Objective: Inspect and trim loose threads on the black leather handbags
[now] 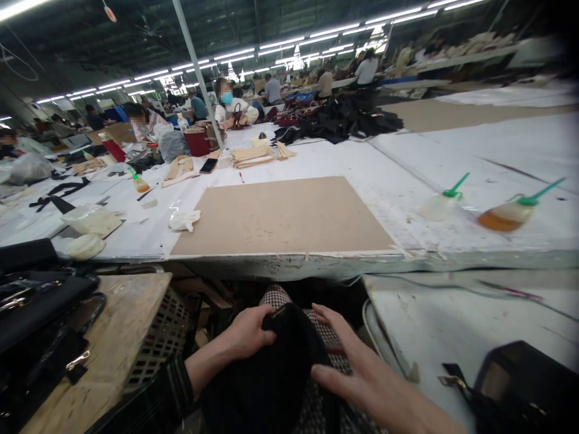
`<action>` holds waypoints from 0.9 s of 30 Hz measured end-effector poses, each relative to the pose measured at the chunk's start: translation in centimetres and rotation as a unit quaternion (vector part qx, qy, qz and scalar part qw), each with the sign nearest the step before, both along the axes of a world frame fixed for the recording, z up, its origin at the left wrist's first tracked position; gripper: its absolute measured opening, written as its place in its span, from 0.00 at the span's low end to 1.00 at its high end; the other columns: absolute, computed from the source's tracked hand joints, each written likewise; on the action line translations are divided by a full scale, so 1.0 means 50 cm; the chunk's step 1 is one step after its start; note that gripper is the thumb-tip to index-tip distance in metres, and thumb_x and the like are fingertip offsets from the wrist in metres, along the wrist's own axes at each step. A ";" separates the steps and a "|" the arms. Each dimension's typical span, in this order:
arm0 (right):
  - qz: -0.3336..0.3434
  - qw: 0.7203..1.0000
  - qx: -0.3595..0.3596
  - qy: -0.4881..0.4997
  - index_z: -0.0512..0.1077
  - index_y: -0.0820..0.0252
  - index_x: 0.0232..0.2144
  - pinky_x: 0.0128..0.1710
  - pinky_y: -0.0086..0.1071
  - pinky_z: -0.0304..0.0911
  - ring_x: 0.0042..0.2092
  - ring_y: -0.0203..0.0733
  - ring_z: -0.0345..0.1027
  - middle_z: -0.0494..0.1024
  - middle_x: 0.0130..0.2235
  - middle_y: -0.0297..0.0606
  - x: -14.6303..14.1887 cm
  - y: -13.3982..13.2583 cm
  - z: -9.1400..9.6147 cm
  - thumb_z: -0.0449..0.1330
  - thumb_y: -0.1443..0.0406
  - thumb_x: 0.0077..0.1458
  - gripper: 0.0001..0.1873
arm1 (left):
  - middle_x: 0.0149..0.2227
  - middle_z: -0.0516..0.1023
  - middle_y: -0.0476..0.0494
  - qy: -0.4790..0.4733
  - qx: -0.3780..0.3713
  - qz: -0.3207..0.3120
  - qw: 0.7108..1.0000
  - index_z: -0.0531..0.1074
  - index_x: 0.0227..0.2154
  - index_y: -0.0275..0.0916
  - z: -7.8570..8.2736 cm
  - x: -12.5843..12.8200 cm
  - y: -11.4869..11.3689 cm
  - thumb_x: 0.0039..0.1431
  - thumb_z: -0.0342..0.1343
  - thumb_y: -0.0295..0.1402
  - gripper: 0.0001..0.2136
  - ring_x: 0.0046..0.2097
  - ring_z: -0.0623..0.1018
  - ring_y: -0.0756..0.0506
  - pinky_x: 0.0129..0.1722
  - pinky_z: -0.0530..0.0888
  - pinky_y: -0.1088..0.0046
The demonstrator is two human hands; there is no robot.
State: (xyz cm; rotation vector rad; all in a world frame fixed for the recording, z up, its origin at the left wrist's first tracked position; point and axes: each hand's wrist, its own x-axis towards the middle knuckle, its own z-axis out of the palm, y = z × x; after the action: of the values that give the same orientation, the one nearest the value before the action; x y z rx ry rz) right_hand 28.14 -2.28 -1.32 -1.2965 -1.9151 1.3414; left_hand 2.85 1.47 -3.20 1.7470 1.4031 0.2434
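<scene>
A black fabric item [275, 374] lies across my lap over checked cloth; its exact kind does not show. My left hand [248, 333] grips its upper left edge, thumb on top and the other fingers mostly hidden. At its right side is my right hand [350, 358], thumb and fingers spread apart, the thumb close to the fabric. Whether that thumb touches it I cannot tell. Ahead of both hands, a brown board [289, 214] lies flat on the white-covered table [407, 163].
Black bags [40, 301] with metal clasps rest on a wooden board at left, above a plastic crate [158, 337]. Another black bag [520, 386] is at lower right. Two green-tipped bottles [506, 217] stand on the right. Black fabric [339, 117] is heaped farther back, near co-workers.
</scene>
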 end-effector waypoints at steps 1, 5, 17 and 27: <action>-0.016 1.000 0.011 -0.013 0.49 0.52 0.66 0.57 0.47 0.64 0.63 0.58 0.56 0.56 0.66 0.48 0.005 -0.025 -0.005 0.64 0.57 0.53 0.43 | 0.36 0.79 0.47 -0.001 -0.002 -0.001 1.000 0.75 0.40 0.39 -0.002 0.001 0.001 0.50 0.59 0.34 0.13 0.36 0.75 0.43 0.34 0.67 0.73; -0.100 0.994 0.017 -0.036 0.53 0.53 0.63 0.48 0.45 0.71 0.55 0.54 0.68 0.65 0.60 0.49 -0.013 -0.077 -0.048 0.58 0.59 0.54 0.35 | 0.39 0.80 0.45 -0.010 -0.007 -0.014 1.000 0.76 0.41 0.39 -0.013 0.024 0.013 0.54 0.58 0.39 0.14 0.40 0.76 0.42 0.38 0.69 0.71; -0.014 0.993 -0.093 0.077 0.57 0.54 0.62 0.47 0.37 0.67 0.47 0.47 0.72 0.76 0.46 0.39 0.132 0.002 0.032 0.57 0.70 0.46 0.39 | 0.27 0.79 0.54 -0.031 -0.114 -0.194 0.974 0.79 0.29 0.41 0.152 -0.020 0.032 0.50 0.62 0.34 0.05 0.30 0.75 0.46 0.28 0.69 0.77; -0.003 0.990 -0.111 0.090 0.65 0.53 0.59 0.58 0.43 0.60 0.56 0.52 0.65 0.73 0.54 0.39 0.108 -0.007 -0.041 0.57 0.70 0.47 0.34 | 0.48 0.76 0.48 -0.107 -0.157 -0.248 0.950 0.75 0.49 0.45 0.094 -0.009 0.055 0.45 0.66 0.30 0.24 0.49 0.74 0.41 0.49 0.69 0.69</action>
State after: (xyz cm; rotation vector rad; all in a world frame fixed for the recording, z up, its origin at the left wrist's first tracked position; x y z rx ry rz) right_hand 33.57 -2.63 -3.35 -1.2334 -1.6774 1.6474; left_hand 2.40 4.23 1.51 1.6825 0.7635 -0.0639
